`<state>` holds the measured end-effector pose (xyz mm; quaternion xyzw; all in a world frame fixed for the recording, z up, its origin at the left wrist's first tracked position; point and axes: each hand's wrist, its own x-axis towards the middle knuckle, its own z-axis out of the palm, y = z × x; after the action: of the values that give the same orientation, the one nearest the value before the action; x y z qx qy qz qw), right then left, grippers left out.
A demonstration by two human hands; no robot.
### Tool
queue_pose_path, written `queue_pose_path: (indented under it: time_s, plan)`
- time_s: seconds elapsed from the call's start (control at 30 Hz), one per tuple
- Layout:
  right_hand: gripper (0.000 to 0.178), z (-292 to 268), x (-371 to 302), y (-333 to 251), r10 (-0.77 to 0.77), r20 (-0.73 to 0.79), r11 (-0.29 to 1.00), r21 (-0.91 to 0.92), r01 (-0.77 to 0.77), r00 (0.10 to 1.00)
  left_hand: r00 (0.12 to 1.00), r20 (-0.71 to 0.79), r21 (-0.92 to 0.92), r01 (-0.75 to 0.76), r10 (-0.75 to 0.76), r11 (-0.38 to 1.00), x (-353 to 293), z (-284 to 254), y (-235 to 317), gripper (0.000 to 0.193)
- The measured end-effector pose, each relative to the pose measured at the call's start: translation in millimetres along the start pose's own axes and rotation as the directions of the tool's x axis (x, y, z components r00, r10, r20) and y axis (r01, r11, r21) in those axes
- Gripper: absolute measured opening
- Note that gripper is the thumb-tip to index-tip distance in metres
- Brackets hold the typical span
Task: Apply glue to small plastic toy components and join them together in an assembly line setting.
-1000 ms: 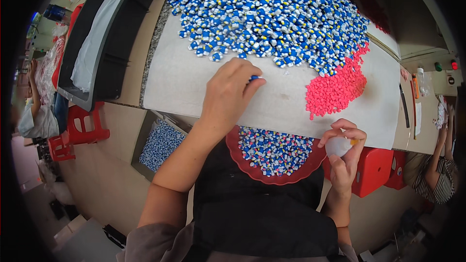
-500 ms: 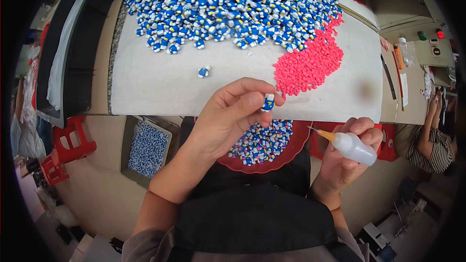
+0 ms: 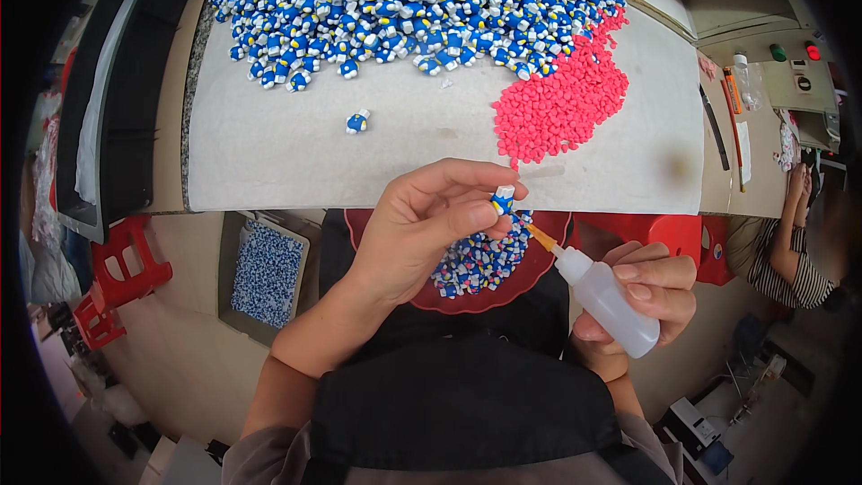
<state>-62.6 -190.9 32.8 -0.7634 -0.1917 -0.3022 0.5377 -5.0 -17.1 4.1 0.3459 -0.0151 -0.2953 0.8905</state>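
Note:
Between thumb and fingers of my left hand (image 3: 422, 224) is a small blue-and-white figurine (image 3: 503, 200) with a bit of yellow. My right hand (image 3: 642, 292) grips a translucent squeeze bottle (image 3: 611, 305) with an orange needle tip (image 3: 540, 237). The tip points at the figurine from the lower right, very close; I cannot tell whether they touch. Below my hands, a red scalloped bowl (image 3: 467, 302) holds many similar figurines, some with pink bits. One loose figurine (image 3: 357, 121) lies on the white sheet to the left.
A big heap of blue-and-white figurines (image 3: 404, 18) covers the far table, with a pile of small pink pieces (image 3: 561, 112) at its right. A grey bin of figurines (image 3: 268, 274) and a red stool (image 3: 130, 256) stand at left. Another person's striped sleeve (image 3: 799, 278) shows at far right.
My right hand has brought the bottle left and tilted it, so its tip is now close to the figurine. My left hand still holds the figurine. The view has shifted slightly.

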Motion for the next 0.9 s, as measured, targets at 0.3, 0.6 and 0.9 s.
queue_pose_path:
  time_s: [0.3,0.6,0.9]
  plan:
    - [0.050,-2,-1,-5,0.108,0.043,0.993,0.051,-0.111,0.993,1.000,-0.007,-0.009,0.018,-0.018,1.000,0,1,0,0.026]
    - [0.044,-3,1,1,0.000,0.119,0.999,-0.044,0.005,0.993,1.000,-0.015,0.001,0.026,-0.026,1.000,0,1,-3,0.026]
    - [0.039,-19,4,13,0.032,-0.046,1.000,-0.001,-0.032,0.998,0.994,-0.088,0.050,-0.053,0.058,0.997,1,-11,0,0.028]
